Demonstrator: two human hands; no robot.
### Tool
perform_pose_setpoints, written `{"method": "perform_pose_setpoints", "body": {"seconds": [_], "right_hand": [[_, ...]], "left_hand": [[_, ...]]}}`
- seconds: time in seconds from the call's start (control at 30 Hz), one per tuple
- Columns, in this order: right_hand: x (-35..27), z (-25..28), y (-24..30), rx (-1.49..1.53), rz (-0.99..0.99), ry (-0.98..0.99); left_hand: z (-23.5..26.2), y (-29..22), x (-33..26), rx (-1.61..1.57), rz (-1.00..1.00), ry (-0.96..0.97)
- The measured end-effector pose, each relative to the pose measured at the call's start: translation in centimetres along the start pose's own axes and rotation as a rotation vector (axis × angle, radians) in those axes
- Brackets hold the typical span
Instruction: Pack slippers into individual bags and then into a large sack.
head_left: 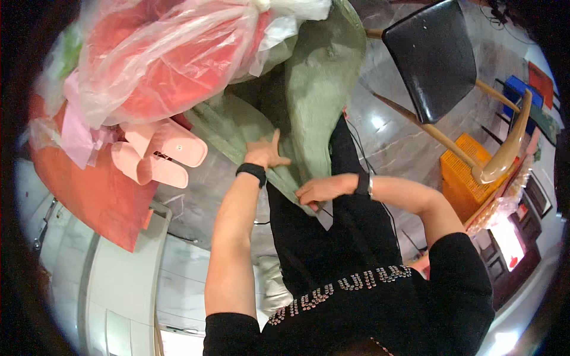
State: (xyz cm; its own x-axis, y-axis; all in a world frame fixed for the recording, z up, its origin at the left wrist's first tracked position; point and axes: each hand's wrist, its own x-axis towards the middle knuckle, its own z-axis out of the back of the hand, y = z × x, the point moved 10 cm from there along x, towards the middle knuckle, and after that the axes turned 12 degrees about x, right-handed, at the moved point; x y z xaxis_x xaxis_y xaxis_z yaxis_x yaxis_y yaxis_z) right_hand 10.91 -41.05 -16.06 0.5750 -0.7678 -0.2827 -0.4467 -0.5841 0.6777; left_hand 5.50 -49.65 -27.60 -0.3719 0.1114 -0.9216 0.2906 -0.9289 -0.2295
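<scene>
While both hands lie flat, unclenched, on green cloth, pink slippers, bagged laundry crowd left.

Pale green cloth; pink slippers; black chair seat; orange crate.

Indoor light is falling evenly and fairly bright from above. Glare is bouncing off the glossy floor just left of the black chair, and the chair seat is showing a dull sheen. The clear plastic bag, far left of the chair, is catching white highlights. A screen below the chair is blowing out to white. Fisheye bending is curving straight edges toward the rim; corners are vignetting black. Rim detail is smearing soft; the centre is staying sharp.
</scene>
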Motion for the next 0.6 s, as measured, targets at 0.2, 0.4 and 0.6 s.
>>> {"method": "perform_pose_setpoints", "body": {"seconds": [0.2, 0.4, 0.6], "right_hand": [[-1.8, 1.2, 0.8, 0.088, 0.031, -0.529], [-9.8, 5.1, -3.2, -0.593, -0.789, -0.672], [-18.0, 3.2, -3.2, -0.759, -1.062, -0.64]], "left_hand": [[-3.8, 2.4, -6.0, 0.283, -0.067, 0.387], [3.2, 4.1, -11.0, 0.468, 0.023, 0.077], [7.0, 5.2, -14.8, 0.386, 0.062, -0.031]]}}
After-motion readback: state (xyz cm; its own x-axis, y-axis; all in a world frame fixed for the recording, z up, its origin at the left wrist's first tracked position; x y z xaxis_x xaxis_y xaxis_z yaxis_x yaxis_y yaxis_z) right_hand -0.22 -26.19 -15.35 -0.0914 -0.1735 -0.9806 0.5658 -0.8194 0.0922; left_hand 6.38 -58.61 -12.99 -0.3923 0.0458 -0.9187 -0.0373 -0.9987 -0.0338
